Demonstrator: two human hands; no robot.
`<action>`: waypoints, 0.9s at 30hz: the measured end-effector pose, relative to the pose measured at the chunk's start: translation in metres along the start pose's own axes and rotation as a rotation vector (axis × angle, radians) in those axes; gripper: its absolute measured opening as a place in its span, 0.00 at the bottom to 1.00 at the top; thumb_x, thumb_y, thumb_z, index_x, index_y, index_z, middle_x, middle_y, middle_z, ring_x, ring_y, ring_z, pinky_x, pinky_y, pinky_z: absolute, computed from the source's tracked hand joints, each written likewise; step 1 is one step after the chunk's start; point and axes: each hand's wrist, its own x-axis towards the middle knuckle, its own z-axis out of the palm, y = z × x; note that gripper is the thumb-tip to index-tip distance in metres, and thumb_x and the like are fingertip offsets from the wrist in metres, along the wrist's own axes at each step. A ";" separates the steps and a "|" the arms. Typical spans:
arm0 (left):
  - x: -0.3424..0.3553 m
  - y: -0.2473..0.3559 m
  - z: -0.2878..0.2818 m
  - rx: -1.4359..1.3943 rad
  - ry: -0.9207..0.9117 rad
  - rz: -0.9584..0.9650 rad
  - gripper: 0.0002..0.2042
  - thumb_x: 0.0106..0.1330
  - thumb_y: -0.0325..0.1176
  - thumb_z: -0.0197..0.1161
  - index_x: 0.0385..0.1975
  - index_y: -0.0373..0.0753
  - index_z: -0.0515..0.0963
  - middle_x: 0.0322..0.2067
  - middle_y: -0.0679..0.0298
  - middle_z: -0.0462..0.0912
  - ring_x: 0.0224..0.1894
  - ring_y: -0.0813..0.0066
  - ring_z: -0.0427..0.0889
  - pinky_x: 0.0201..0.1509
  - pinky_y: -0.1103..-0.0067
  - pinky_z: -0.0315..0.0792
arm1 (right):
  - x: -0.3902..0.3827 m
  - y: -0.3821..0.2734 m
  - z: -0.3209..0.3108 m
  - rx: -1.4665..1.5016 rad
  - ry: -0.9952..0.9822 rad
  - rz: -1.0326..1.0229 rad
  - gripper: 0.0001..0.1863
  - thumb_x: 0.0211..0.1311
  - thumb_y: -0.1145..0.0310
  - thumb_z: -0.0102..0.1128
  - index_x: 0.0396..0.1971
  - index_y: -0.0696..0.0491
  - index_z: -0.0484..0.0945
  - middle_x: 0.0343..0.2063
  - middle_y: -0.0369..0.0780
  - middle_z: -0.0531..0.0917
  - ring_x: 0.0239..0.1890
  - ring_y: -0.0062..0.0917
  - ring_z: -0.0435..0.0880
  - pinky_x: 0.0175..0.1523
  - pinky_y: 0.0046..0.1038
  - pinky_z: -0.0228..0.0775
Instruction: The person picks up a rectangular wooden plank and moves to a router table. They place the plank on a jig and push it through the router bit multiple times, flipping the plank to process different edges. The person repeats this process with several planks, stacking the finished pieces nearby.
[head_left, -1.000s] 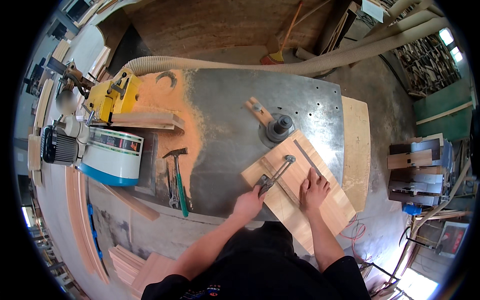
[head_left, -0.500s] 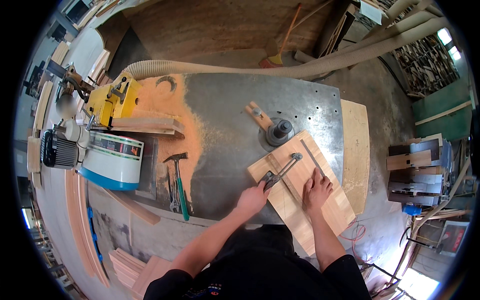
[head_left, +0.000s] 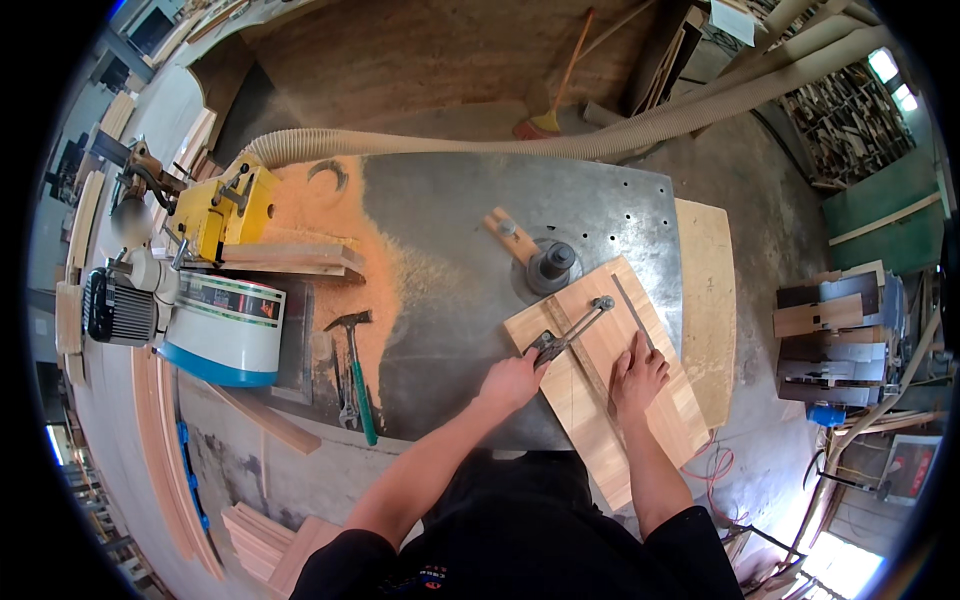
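Note:
My left hand [head_left: 512,382] is closed around the handle of a metal toggle clamp [head_left: 577,334], which is fixed to a pale wooden board [head_left: 588,440]. The clamp's round foot presses near the board's far end, beside a dark slot. Fingers apart, my right hand [head_left: 638,382] rests on the board's right half. The board lies slanted on a grey metal machine table [head_left: 440,360] and overhangs its front edge. Just past its far left edge stands a dark upright spindle [head_left: 553,268] with a stacked nut and collar. The spindle's cutter, if there is one, cannot be made out.
A wooden block [head_left: 512,236] is bolted behind the spindle. Orange sawdust [head_left: 378,300] covers the table's left side, near a green-handled hammer [head_left: 360,395] and wrench [head_left: 346,405]. At far left sits a motorised feeder [head_left: 225,325]. A ribbed hose [head_left: 450,146] runs behind the table.
The board, with both my hands on it, has turned slightly clockwise, its far end shifting right, away from the spindle. The view has shifted a little. Both hands keep their hold and contact.

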 end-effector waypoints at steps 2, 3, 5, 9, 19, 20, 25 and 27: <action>0.006 0.004 -0.002 0.029 -0.008 0.000 0.22 0.79 0.52 0.48 0.52 0.37 0.74 0.35 0.45 0.87 0.41 0.44 0.87 0.47 0.55 0.80 | 0.002 0.002 -0.001 -0.009 0.011 0.009 0.28 0.68 0.56 0.57 0.69 0.36 0.72 0.52 0.45 0.75 0.54 0.44 0.71 0.60 0.47 0.61; 0.009 0.006 -0.002 0.042 -0.013 0.001 0.22 0.79 0.52 0.48 0.52 0.37 0.74 0.35 0.45 0.87 0.41 0.45 0.86 0.47 0.55 0.80 | 0.003 0.003 -0.001 -0.007 0.004 0.021 0.28 0.69 0.56 0.57 0.69 0.36 0.73 0.51 0.45 0.75 0.54 0.44 0.71 0.60 0.47 0.61; 0.016 0.012 -0.006 0.044 -0.039 -0.003 0.23 0.80 0.53 0.47 0.53 0.37 0.74 0.36 0.46 0.86 0.42 0.45 0.86 0.48 0.55 0.79 | 0.007 0.005 -0.001 -0.005 -0.008 0.043 0.27 0.69 0.56 0.56 0.68 0.36 0.73 0.51 0.45 0.76 0.54 0.44 0.71 0.59 0.48 0.62; 0.027 0.014 -0.001 0.022 -0.016 0.024 0.23 0.80 0.52 0.47 0.55 0.38 0.74 0.37 0.46 0.86 0.42 0.45 0.86 0.48 0.55 0.79 | 0.013 0.012 0.002 -0.054 -0.009 0.077 0.27 0.69 0.56 0.55 0.68 0.36 0.73 0.51 0.47 0.76 0.54 0.44 0.72 0.58 0.48 0.63; 0.023 0.028 0.017 0.015 0.138 0.029 0.21 0.78 0.51 0.51 0.52 0.38 0.77 0.32 0.46 0.86 0.38 0.42 0.86 0.45 0.52 0.79 | 0.024 0.030 -0.001 -0.061 0.032 -0.009 0.28 0.69 0.55 0.55 0.69 0.36 0.73 0.51 0.47 0.76 0.53 0.44 0.73 0.57 0.48 0.65; 0.018 0.033 0.021 0.003 0.160 0.020 0.21 0.78 0.51 0.51 0.51 0.38 0.77 0.32 0.46 0.87 0.38 0.42 0.86 0.44 0.52 0.79 | 0.025 0.037 -0.002 -0.053 0.028 -0.023 0.28 0.69 0.54 0.56 0.69 0.36 0.73 0.51 0.47 0.76 0.53 0.44 0.73 0.57 0.47 0.65; -0.026 0.034 0.067 -0.035 0.238 -0.052 0.20 0.78 0.50 0.52 0.52 0.39 0.75 0.30 0.43 0.86 0.35 0.38 0.85 0.42 0.51 0.80 | 0.006 0.060 -0.007 0.016 -0.034 -0.098 0.29 0.67 0.54 0.57 0.69 0.35 0.72 0.52 0.46 0.76 0.56 0.43 0.74 0.62 0.47 0.64; -0.051 0.034 0.086 -0.048 0.221 -0.090 0.20 0.78 0.50 0.51 0.54 0.39 0.73 0.30 0.42 0.86 0.34 0.37 0.85 0.41 0.50 0.79 | -0.006 0.071 -0.009 0.034 -0.041 -0.152 0.30 0.67 0.54 0.59 0.69 0.39 0.72 0.53 0.46 0.76 0.57 0.43 0.73 0.64 0.47 0.63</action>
